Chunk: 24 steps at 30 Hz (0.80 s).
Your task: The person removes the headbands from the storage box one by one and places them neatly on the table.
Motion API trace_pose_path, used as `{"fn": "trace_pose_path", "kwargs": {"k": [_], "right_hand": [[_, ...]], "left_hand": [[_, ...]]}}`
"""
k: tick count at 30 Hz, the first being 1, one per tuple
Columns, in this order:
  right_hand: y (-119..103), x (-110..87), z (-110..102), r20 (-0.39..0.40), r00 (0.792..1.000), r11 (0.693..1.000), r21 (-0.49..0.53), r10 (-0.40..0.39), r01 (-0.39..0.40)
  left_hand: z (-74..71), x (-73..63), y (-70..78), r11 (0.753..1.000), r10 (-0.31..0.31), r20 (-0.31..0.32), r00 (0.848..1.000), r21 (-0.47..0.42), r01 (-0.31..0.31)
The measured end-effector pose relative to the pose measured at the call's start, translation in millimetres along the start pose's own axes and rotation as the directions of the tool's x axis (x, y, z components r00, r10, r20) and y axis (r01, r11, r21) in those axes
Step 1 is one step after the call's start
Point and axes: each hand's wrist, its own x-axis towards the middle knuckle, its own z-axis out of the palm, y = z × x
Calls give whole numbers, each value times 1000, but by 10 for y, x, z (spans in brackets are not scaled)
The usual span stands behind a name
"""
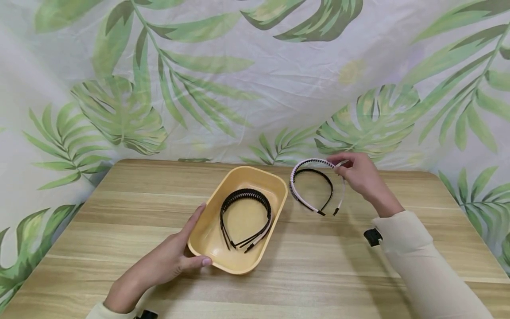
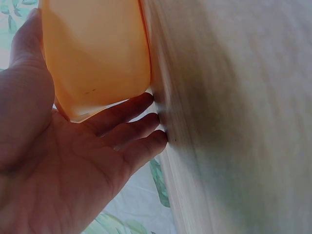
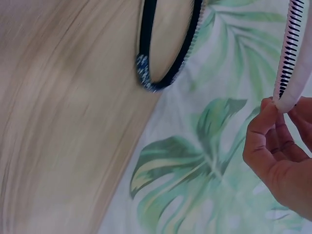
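Observation:
My left hand [image 1: 171, 254] grips the near left corner of a yellow plastic basin [image 1: 284, 195], thumb at its near rim and fingers along its left side. In the left wrist view, several fingertips touch the table beside the basin wall [image 2: 102, 58]. Inside the basin lies a bunch of black headbands [image 1: 245, 193], one with a pale band. To the right, my right hand [image 1: 358, 173] pinches a pale pink headband [image 1: 296, 195] with dark inner teeth [image 3: 291, 44]. A black headband [image 1: 331, 186] overlaps it in the head view; its curve has a speckled patch [image 3: 143, 73].
A wooden table [image 1: 119, 212] carries everything. Right behind its back edge hangs a pale cloth [image 1: 287, 88] printed with green leaves. Both wrists wear a black strap piece [image 1: 372, 237] by the sleeve.

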Motion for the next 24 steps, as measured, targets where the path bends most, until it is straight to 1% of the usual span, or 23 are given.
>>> {"fn": "trace_pose_path", "kwargs": {"k": [8, 14, 20, 24], "right_hand": [[197, 20, -109, 7, 999, 999, 14, 48, -48], [288, 26, -167, 4, 998, 998, 11, 62, -62], [406, 54, -229, 22, 995, 995, 9, 94, -94], [473, 69, -257, 20, 995, 995, 0, 100, -100]], "left_hand": [[-5, 2, 3, 1000, -2, 8, 1000, -1, 2], [-6, -1, 4, 1000, -2, 6, 1000, -3, 2], [-8, 0, 20, 1000, -5, 1, 1000, 14, 5], [-13, -4, 24, 1000, -6, -2, 1000, 24, 6]]}}
